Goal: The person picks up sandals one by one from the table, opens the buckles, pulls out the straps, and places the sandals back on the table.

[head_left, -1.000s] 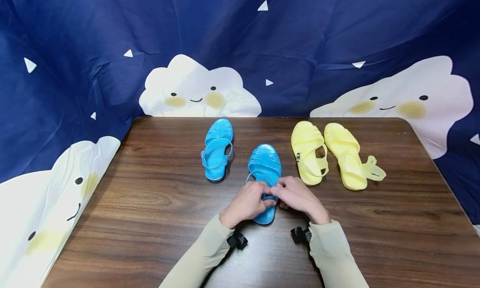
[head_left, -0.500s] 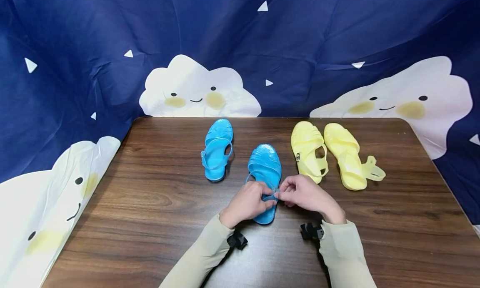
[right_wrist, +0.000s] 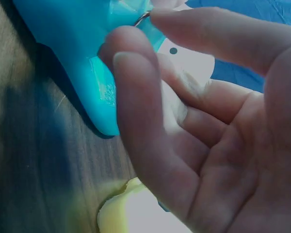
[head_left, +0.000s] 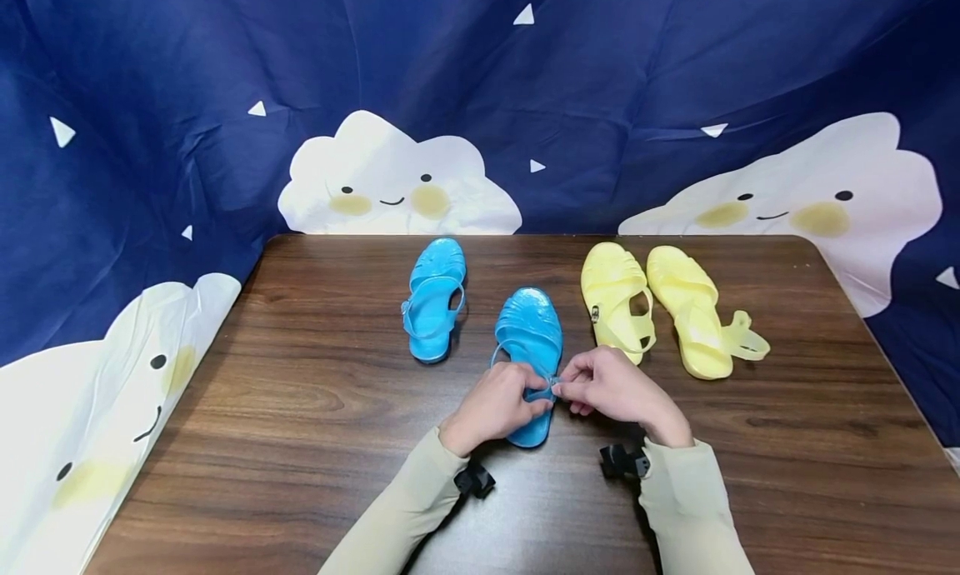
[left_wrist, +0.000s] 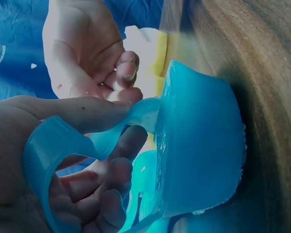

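A blue jelly sandal [head_left: 529, 323] stands on the table with its toe pointing away from me. My left hand [head_left: 491, 402] pinches its heel strap [left_wrist: 56, 138] between thumb and fingers, and the strap loops across the palm. On the sandal's right side, my right hand [head_left: 618, 392] pinches at the small metal buckle [right_wrist: 142, 18] with its fingertips. Those fingertips partly cover the buckle, so how the strap runs through it cannot be seen. A second blue sandal [head_left: 435, 304] lies farther back to the left, its strap looped round the heel.
Two yellow sandals [head_left: 613, 296] stand at the right, just beyond my right hand. The rightmost one's strap [head_left: 744, 337] sticks out sideways. Under everything is a brown wooden table [head_left: 300, 425], backed by a dark blue curtain [head_left: 480, 50] with white clouds.
My right hand has shifted right, away from the left fingers, and the metal buckle now shows between the two hands. The left hand and the sandals have stayed in place.
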`<action>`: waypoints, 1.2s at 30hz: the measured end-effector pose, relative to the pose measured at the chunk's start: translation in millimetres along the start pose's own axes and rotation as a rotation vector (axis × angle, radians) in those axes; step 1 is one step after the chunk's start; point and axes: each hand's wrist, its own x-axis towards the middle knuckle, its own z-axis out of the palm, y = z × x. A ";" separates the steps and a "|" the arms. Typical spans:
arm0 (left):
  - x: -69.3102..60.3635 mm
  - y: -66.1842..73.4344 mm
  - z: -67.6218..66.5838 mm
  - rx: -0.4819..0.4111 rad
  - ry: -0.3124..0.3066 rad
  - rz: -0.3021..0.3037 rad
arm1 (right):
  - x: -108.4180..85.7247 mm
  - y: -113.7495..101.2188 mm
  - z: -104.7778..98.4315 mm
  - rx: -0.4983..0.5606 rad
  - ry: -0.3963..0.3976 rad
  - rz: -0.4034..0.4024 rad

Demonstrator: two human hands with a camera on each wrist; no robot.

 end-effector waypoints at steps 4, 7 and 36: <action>-0.6 -0.1 0.2 -0.002 -0.003 -0.007 | 1.6 2.1 0.0 0.018 -0.003 0.015; -1.1 -0.2 0.3 -0.004 -0.003 -0.009 | 2.9 4.3 1.7 0.015 0.009 0.016; -0.5 -3.8 1.3 -0.066 0.004 0.013 | 16.9 5.9 21.0 -0.114 0.081 0.122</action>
